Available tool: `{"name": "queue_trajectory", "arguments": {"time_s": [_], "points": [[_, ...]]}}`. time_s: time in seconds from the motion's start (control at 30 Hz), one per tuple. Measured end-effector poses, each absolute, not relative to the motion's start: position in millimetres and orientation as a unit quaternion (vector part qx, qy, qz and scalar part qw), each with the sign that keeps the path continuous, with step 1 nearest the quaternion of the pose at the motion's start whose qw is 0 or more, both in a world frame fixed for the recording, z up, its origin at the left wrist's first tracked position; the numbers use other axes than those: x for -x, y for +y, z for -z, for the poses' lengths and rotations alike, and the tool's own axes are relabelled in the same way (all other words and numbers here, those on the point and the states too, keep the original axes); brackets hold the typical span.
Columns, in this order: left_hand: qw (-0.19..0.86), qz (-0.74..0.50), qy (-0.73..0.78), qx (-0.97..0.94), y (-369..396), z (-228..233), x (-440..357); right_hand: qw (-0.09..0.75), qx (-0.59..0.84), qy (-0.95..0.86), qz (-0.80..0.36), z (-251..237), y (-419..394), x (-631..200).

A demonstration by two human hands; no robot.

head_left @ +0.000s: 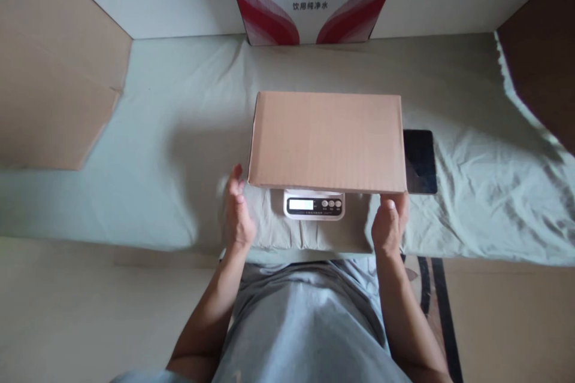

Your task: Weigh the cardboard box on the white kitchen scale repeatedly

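A plain brown cardboard box (327,140) sits over a small white kitchen scale (314,216), hiding most of it. Only the scale's front panel shows, with a lit display too faint to read and several round buttons. By the box's front left corner is my left hand (239,209), fingers stretched upward, with a narrow gap to the cardboard. My right hand (389,224) is at the front right corner, thumb up and fingers extended. Its fingertips are partly hidden by the box, and I cannot tell whether they touch it. Neither hand is closed around anything.
A dark phone-like slab (421,161) lies partly behind the box's right side. Pale green cloth (188,96) covers the surface. A white and red printed carton (309,18) stands at the back. Brown cardboard (58,66) rises at left, a dark brown panel (543,48) at right.
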State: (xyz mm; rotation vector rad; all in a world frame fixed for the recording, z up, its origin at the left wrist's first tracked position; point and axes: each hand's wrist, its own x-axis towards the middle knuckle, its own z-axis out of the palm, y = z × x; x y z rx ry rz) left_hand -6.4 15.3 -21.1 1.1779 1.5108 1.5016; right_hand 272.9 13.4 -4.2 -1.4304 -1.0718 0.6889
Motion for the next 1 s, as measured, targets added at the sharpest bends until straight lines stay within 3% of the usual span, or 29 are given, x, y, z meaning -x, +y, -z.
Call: {"name": "queue_trajectory", "arguments": {"time_s": [0.2, 0.43, 0.7, 0.9, 1.0], "points": [[0.377, -0.617, 0.474, -0.502, 31, -11, -24, 0.604, 0.520, -0.475, -0.372, -26, 29, -252], [0.325, -0.660, 0.409, -0.539, 109, -37, -26, 0.666, 0.447, -0.502, -0.326, -49, 103, -262], [0.360, -0.586, 0.480, -0.545, 167, 2, -23, 0.613, 0.462, -0.551, -0.326, -7, 151, -270], [0.311, -0.559, 0.546, -0.540, 162, 14, -26, 0.570, 0.498, -0.558, -0.339, 4, 143, -267], [0.286, -0.575, 0.562, -0.521, 160, 18, -24, 0.590, 0.494, -0.544, -0.334, 13, 145, -270]]}}
